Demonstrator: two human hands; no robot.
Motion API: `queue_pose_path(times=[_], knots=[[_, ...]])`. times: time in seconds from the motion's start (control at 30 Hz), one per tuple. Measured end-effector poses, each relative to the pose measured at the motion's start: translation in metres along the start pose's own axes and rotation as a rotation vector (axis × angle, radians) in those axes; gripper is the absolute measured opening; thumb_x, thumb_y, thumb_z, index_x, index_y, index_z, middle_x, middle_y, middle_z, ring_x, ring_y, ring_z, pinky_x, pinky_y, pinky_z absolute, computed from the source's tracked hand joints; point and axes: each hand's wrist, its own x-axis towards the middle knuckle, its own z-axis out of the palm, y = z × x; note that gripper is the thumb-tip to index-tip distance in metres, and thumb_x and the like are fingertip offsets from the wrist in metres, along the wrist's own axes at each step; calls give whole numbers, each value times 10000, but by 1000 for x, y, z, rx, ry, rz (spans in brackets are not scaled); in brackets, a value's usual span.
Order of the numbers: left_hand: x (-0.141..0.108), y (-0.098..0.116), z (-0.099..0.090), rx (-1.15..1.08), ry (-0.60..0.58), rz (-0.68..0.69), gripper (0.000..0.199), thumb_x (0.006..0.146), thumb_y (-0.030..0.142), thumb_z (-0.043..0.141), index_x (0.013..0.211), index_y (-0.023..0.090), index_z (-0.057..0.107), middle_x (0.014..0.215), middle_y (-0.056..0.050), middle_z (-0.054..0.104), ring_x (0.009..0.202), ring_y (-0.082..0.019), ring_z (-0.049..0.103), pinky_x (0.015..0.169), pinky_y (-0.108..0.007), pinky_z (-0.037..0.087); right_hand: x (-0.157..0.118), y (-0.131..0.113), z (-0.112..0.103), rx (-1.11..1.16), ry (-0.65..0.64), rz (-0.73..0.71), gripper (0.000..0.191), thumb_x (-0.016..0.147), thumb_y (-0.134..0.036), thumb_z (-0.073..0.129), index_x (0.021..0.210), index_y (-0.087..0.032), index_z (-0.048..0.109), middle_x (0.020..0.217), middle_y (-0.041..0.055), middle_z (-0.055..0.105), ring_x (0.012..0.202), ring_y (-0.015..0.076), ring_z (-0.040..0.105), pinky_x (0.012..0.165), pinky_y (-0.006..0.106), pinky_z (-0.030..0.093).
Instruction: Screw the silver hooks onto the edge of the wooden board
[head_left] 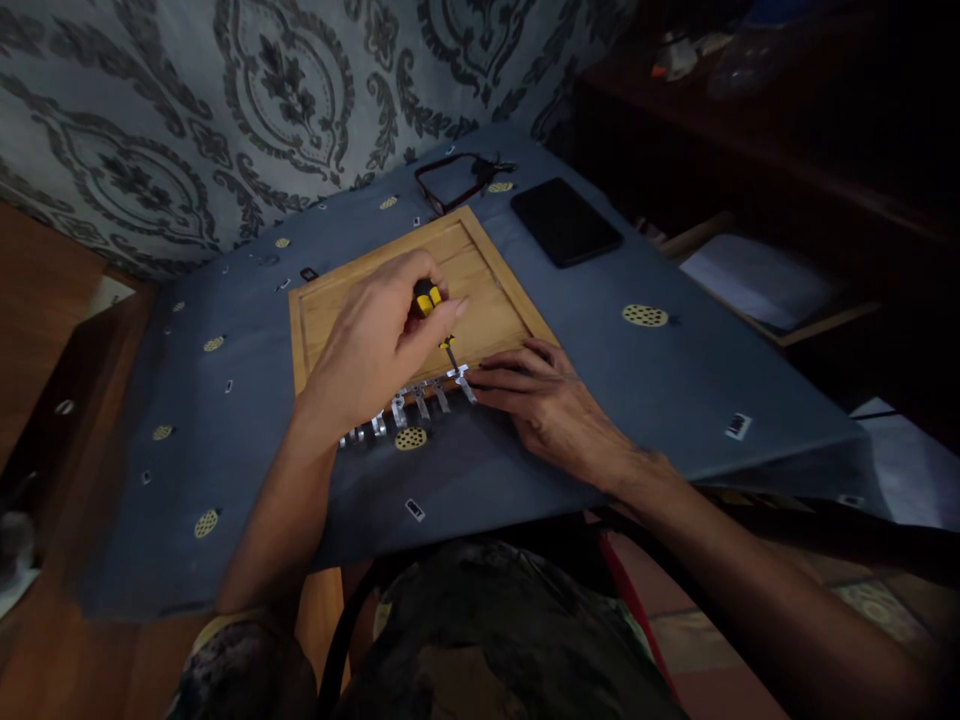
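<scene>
My left hand is closed around the yellow-and-black handle of a screwdriver. The screwdriver's shaft points down, with its tip on a shiny metal hook at the near edge of a framed wooden board. My right hand lies at the board's near right corner with its fingers stretched out. Its fingertips are beside that hook and seem to touch it. More metal hooks stand in a row along the same edge, and my left wrist covers part of the row's left end.
The board rests on a blue tablecloth. Beyond it are eyeglasses and a black phone. A small black object lies by the board's far left corner. A patterned curtain hangs behind, and an open drawer with papers stands at right.
</scene>
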Motion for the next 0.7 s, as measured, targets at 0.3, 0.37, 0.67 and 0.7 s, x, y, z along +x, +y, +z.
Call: queue_pose_path(times=[0.3,0.37,0.67,0.7], knots=[[-4,2,-3,-28,87,-4,225,788,189,779,874,224,574,838,22,632,715,-139,589,708,-299,432,0,-3,0,-7,4,3,480,884,-39,501,1189,-335,726,1269,-10,732,1223,250,577,1113,579,346],[-4,1,-2,-39,95,14,228,775,161,786,858,219,581,826,19,632,697,-137,582,699,-303,423,0,-3,1,-17,8,1,462,883,-37,509,1172,-323,728,1270,-13,731,1226,248,574,1117,568,341],[-5,4,-4,83,81,64,132,834,176,731,928,233,657,809,18,679,673,-147,598,695,-313,441,0,-4,2,-27,33,-9,406,903,-51,506,1126,-299,737,1236,-9,745,1200,246,589,1100,555,355],[-5,4,-4,81,74,61,135,841,180,722,952,237,671,849,10,698,704,-154,616,714,-314,456,0,-5,2,-30,32,-10,404,903,-49,504,1125,-294,737,1235,-5,746,1199,247,589,1102,559,352]])
